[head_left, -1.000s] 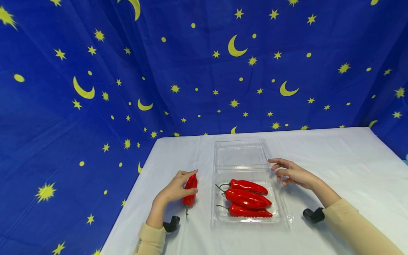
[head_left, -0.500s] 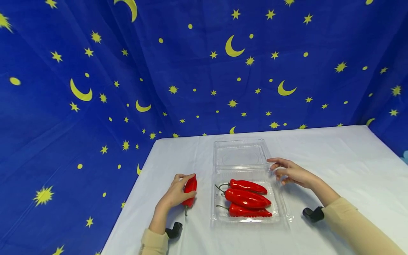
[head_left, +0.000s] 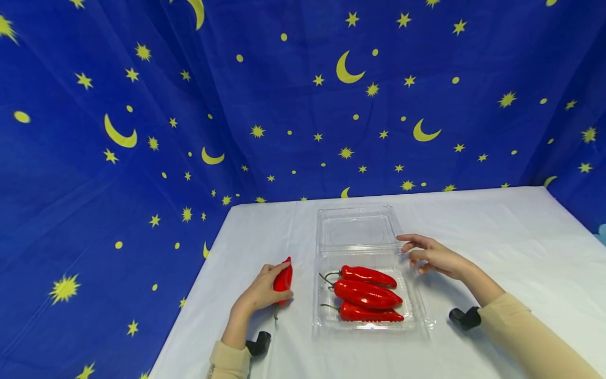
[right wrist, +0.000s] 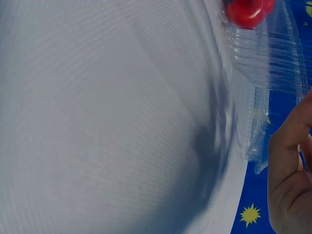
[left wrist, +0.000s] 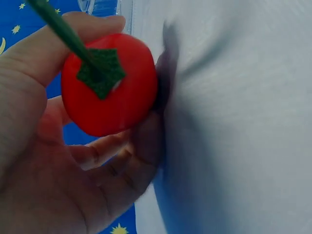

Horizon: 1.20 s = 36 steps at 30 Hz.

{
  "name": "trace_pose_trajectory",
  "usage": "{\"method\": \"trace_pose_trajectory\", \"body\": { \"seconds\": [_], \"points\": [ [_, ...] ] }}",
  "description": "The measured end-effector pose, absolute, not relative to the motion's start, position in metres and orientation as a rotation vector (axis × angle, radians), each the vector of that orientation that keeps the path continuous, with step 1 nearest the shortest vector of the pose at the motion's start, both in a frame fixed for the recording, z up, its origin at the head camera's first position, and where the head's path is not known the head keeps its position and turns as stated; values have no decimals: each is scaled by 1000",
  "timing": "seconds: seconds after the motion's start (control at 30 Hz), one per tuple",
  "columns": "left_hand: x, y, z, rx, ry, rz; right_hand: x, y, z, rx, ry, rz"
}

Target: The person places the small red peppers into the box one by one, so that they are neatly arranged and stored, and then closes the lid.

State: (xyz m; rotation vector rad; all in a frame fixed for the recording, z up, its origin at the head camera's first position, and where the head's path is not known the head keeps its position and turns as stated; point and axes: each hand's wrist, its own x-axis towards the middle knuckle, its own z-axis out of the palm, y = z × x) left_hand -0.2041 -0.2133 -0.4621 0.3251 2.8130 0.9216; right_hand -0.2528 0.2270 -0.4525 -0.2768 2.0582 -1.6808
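My left hand (head_left: pixel 258 292) grips a red chili pepper (head_left: pixel 283 279) left of the clear plastic clamshell box (head_left: pixel 374 327). In the left wrist view the pepper's stem end (left wrist: pixel 131 97) faces the camera, thumb on one side and fingers curled on the other. Several red peppers can be seen in the box: an upper pepper (head_left: pixel 368 275), a middle pepper (head_left: pixel 369 295) and a lower pepper (head_left: pixel 371 312), stems to the left. Beside the box's right edge, near the hinge, my right hand (head_left: pixel 437 259) holds nothing, its fingers loosely bent; contact with the plastic is uncertain.
The box's lid (head_left: pixel 357 231) lies folded back behind its base. A white cloth (head_left: pixel 497 237) covers the table. Behind and to the left hangs a blue curtain (head_left: pixel 293 95) with yellow stars and moons. A black device (head_left: pixel 258 343) is at the left wrist, another black device (head_left: pixel 465 318) at the right.
The left hand has gone from touching the pepper to gripping it, fingers and thumb now round it. The pepper appears slightly tilted, its tip raised. My right hand and the box stay put.
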Motion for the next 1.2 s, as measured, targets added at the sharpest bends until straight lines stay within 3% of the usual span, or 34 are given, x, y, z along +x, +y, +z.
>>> {"method": "trace_pose_trajectory", "body": {
  "seconds": [0.3, 1.2],
  "points": [
    [-211, -217, -452, 397, 2876, 1042, -252, 227, -452, -290, 2053, -1681],
    [-258, -202, -360, 735, 2513, 1615, -252, 227, -453, -283, 2070, -1681]
  ]
}}
